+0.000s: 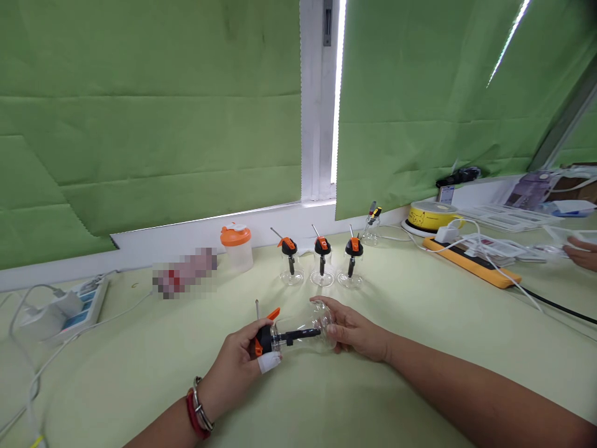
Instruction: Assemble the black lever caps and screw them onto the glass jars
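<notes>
Tipped on its side just above the table is a clear bottle with a black-and-orange lid, a thin metal rod out of the top and a black tube inside. My left hand is closed around its lid end; white tape wraps the thumb. Closed on the wide bottom end is my right hand. Behind my hands stand three similar upright bottles in a row: a left one, a middle one and a right one.
Further left is a plastic cup with an orange lid, beside a pixelated pink object. Power strips with cables lie at left and right. A yellow round tin sits behind. Another person's hand shows at far right.
</notes>
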`<act>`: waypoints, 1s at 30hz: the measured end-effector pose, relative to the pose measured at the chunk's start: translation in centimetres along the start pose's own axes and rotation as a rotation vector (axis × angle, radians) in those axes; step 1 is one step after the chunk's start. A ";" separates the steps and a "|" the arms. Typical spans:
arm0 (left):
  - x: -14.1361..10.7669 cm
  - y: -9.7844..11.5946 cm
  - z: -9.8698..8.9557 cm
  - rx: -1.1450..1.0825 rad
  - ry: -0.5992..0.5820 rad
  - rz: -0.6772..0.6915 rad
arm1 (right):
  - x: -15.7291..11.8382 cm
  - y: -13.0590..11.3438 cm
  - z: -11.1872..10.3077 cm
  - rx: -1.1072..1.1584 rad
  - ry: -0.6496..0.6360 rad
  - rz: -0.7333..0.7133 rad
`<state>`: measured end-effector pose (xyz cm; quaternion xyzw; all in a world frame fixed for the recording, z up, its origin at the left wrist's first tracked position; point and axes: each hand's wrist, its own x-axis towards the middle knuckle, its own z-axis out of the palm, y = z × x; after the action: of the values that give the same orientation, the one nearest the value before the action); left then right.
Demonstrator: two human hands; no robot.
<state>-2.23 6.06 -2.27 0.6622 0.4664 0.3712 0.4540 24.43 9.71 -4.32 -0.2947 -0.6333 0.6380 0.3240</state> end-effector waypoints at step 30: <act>-0.4 0.2 0.1 0.196 0.017 0.079 | -0.2 -0.5 0.0 -0.115 0.025 0.031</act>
<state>-2.21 5.61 -2.11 0.7183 0.4778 0.3468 0.3681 24.56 9.59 -3.88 -0.3306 -0.6600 0.6020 0.3045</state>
